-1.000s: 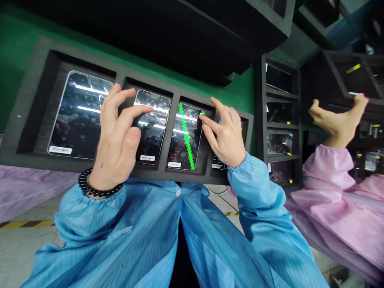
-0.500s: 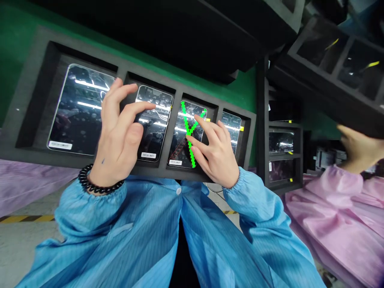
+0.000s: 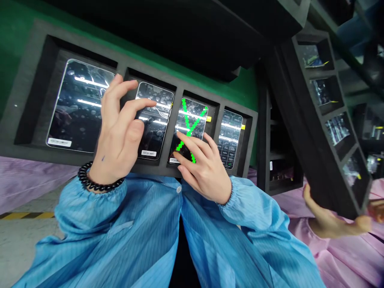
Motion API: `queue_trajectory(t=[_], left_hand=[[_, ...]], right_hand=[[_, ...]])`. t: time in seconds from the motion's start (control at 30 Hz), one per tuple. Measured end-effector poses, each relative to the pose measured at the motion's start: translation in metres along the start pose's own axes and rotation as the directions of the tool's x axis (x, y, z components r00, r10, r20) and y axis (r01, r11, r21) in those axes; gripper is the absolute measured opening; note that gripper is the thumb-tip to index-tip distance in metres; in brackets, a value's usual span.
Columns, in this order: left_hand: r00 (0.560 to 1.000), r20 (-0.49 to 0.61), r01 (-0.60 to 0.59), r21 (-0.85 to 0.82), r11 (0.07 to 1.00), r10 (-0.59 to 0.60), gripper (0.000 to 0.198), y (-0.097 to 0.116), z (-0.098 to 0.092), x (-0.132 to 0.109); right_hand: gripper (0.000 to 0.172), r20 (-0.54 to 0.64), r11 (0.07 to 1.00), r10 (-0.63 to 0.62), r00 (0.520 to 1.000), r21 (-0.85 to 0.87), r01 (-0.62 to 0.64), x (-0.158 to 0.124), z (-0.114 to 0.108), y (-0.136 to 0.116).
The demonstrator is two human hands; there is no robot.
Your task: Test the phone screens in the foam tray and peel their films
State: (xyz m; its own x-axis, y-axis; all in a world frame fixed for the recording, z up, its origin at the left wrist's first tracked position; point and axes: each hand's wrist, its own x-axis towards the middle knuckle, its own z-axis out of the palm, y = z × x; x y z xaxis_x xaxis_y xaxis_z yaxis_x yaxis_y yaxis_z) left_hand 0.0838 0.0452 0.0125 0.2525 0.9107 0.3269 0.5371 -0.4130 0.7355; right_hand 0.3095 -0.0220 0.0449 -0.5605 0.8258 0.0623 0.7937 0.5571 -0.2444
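Note:
A black foam tray (image 3: 156,168) lies in front of me with smartphones in its compartments. My right hand (image 3: 207,168), fingers spread, is over the phone (image 3: 196,110) right of the middle. One fingertip is at the lower end of a green X-shaped trace on that screen. My left hand (image 3: 115,132) is open over the left part of the tray, its index finger above a dark-screened phone (image 3: 156,132). Left of it lies a large dark tablet-like device (image 3: 78,108) with a white label. The rightmost phone (image 3: 230,136) shows a grid of buttons.
To the right, a co-worker's hand (image 3: 330,224) in a pink sleeve supports a steeply tilted black tray (image 3: 324,124) holding devices. Another black tray (image 3: 264,160) lies beside mine. A large dark structure (image 3: 180,36) overhangs the green work surface (image 3: 27,16).
My right hand has slid down and left, and the green trace now has a lower-left arm. The left hand stays put. The co-worker's tray has swung into a steep tilt.

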Motion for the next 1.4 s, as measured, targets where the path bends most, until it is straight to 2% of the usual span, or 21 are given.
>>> queue_trajectory(t=[0.27, 0.6, 0.73, 0.8, 0.87, 0.97, 1.1, 1.17, 1.27, 1.4], left_hand=[[1.0, 0.007, -0.001, 0.007, 1.0, 0.001, 0.06, 0.0, -0.001, -0.001], [1.0, 0.005, -0.023, -0.023, 0.999, 0.023, 0.057, -0.006, 0.001, -0.002], [0.999, 0.006, -0.041, -0.033, 0.999, 0.041, 0.054, -0.01, 0.003, -0.002], [0.999, 0.008, -0.047, -0.025, 0.999, 0.048, 0.053, -0.011, 0.004, -0.002], [0.999, 0.007, -0.048, -0.015, 0.999, 0.048, 0.052, -0.011, 0.005, -0.002], [0.999, 0.007, -0.044, 0.023, 0.999, 0.044, 0.052, -0.006, 0.005, -0.001], [0.997, 0.027, -0.074, 0.095, 0.993, 0.072, 0.048, 0.006, 0.008, 0.0], [0.995, 0.046, -0.091, 0.119, 0.989, 0.086, 0.046, 0.013, 0.012, 0.001], [0.99, 0.1, -0.111, 0.138, 0.984, 0.098, 0.046, 0.021, 0.02, 0.001], [0.98, 0.158, -0.146, 0.168, 0.975, 0.119, 0.048, 0.026, 0.025, 0.005]], right_hand=[[0.034, -0.002, 0.998, -0.053, 0.999, 0.043, 0.053, 0.001, 0.002, -0.013], [0.029, 0.028, 0.994, -0.059, 0.998, 0.096, 0.056, 0.001, 0.006, -0.014], [0.032, -0.069, 0.991, -0.051, 0.996, 0.118, 0.059, 0.002, -0.006, -0.001], [0.034, -0.162, 0.992, 0.034, 0.986, 0.127, -0.013, -0.002, -0.018, 0.01], [0.034, -0.273, 0.979, 0.175, 0.946, 0.148, -0.139, -0.012, -0.029, 0.024], [0.035, -0.389, 0.921, 0.388, 0.836, 0.189, -0.339, -0.034, -0.037, 0.048], [0.044, -0.393, 0.818, 0.574, 0.718, 0.241, -0.522, -0.069, -0.022, 0.082], [0.052, -0.348, 0.77, 0.638, 0.687, 0.316, -0.554, -0.082, -0.007, 0.097], [0.059, -0.308, 0.732, 0.67, 0.675, 0.427, -0.532, -0.092, 0.017, 0.107], [0.061, -0.324, 0.692, 0.693, 0.644, 0.548, -0.47, -0.088, 0.036, 0.094]])
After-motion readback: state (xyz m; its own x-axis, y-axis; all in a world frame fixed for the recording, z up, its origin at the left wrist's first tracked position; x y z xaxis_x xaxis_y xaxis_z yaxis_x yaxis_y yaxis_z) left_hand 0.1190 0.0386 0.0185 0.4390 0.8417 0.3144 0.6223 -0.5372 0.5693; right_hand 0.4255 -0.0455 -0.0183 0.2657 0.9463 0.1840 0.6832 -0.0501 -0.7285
